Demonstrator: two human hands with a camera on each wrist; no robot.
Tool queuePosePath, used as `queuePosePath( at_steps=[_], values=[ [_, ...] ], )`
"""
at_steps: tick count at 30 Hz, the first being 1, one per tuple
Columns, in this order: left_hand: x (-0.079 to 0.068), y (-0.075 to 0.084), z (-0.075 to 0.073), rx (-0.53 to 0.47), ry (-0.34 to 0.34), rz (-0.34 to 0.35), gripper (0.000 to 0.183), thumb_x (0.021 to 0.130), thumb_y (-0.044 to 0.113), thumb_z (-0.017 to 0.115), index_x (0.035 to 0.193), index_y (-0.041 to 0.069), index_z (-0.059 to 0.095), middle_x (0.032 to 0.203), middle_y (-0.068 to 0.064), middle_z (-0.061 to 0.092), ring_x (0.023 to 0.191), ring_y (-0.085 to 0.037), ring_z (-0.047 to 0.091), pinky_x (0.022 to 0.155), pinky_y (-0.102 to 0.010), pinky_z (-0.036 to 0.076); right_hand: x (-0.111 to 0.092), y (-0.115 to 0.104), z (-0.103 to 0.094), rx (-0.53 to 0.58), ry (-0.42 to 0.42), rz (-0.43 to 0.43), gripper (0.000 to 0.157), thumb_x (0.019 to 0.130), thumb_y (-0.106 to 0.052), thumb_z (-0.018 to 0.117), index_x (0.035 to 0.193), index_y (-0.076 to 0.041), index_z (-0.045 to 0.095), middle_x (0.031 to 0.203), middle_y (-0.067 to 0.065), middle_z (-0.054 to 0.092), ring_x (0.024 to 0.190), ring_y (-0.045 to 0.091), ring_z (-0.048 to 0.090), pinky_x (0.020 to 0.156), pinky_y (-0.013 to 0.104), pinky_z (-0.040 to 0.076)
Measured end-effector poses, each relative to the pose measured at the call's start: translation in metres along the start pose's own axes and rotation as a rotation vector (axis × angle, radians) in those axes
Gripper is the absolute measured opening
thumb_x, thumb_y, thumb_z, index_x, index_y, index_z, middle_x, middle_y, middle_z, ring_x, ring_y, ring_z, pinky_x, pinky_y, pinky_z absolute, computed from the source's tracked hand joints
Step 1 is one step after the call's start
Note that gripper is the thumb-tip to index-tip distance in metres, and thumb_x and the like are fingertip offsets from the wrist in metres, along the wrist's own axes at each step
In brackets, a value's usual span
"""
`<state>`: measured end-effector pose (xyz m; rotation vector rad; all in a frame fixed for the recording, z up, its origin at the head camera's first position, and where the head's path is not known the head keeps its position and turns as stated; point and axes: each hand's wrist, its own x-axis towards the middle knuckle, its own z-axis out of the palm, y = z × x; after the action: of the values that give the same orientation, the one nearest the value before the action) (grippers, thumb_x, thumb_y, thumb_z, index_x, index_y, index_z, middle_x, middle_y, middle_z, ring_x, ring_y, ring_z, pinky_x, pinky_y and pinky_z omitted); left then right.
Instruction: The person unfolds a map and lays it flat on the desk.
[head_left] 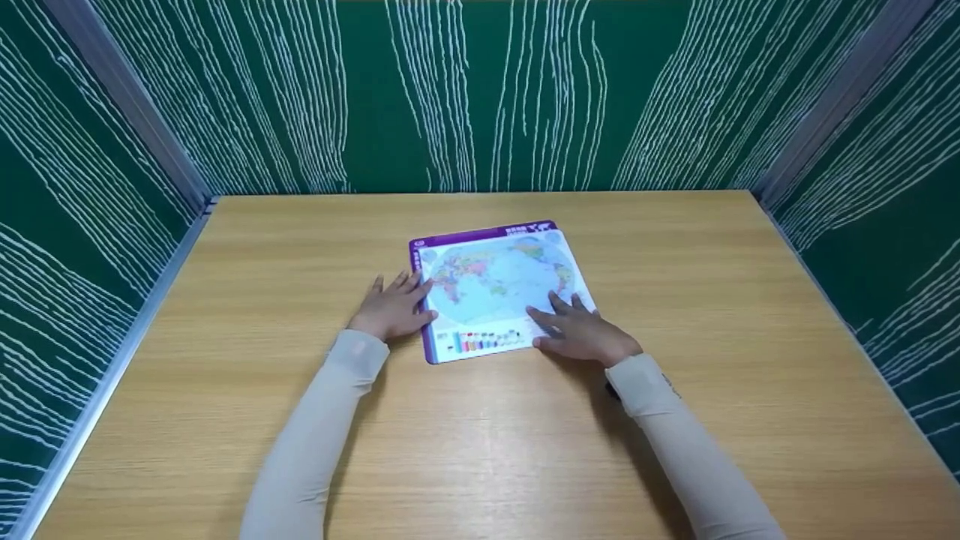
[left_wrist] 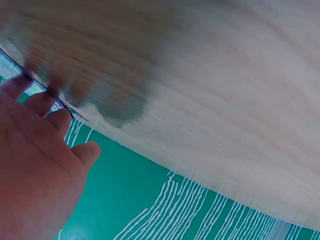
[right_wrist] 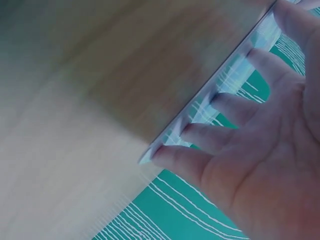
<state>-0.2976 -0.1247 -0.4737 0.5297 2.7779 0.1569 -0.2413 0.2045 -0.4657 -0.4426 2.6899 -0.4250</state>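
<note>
A thin world map sheet (head_left: pixel 491 300) with a purple border and rounded corners lies flat on the wooden table, turned slightly askew. My left hand (head_left: pixel 391 306) rests at its left edge, fingers spread, the fingertips and thumb overlapping the border. At the lower right, my right hand (head_left: pixel 589 334) lies over the corner with its fingers spread and their tips on the printed side. The left wrist view has the left hand (left_wrist: pixel 40 160) beside the sheet's edge. Straight fingers of the right hand (right_wrist: pixel 255 155) touch the glossy map (right_wrist: pixel 227 75) in the right wrist view.
The wooden table (head_left: pixel 480 435) spreads out around the map on all sides. Green walls (head_left: pixel 652 90) with white wavy lines stand behind it and at both sides. Grey posts (head_left: pixel 142 105) mark the back corners.
</note>
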Motion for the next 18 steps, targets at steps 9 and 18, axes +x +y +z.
queuePosePath(
  at_steps=[9,18],
  values=[
    [-0.006,0.001,0.002,-0.028,-0.011,0.022,0.074,0.095,0.061,0.037,0.154,0.023,0.017,0.163,-0.004,0.007,0.151,-0.026,0.003,0.120,-0.057,-0.002,0.004,0.011,-0.004,0.011,-0.002,-0.027,0.060,0.094,-0.053,0.051,0.149,-0.039,0.030,0.163,0.005,0.011,0.148,0.043,0.001,0.113,0.068,0.012],
    [-0.011,0.002,0.005,-0.070,0.002,0.048,0.078,0.092,0.063,0.042,0.154,0.021,0.020,0.163,-0.004,0.008,0.151,-0.023,0.004,0.121,-0.052,0.000,0.007,0.020,-0.008,0.032,0.001,-0.020,0.061,0.089,-0.057,0.054,0.145,-0.047,0.032,0.162,-0.004,0.013,0.150,0.036,0.000,0.111,0.070,0.015]
  ],
)
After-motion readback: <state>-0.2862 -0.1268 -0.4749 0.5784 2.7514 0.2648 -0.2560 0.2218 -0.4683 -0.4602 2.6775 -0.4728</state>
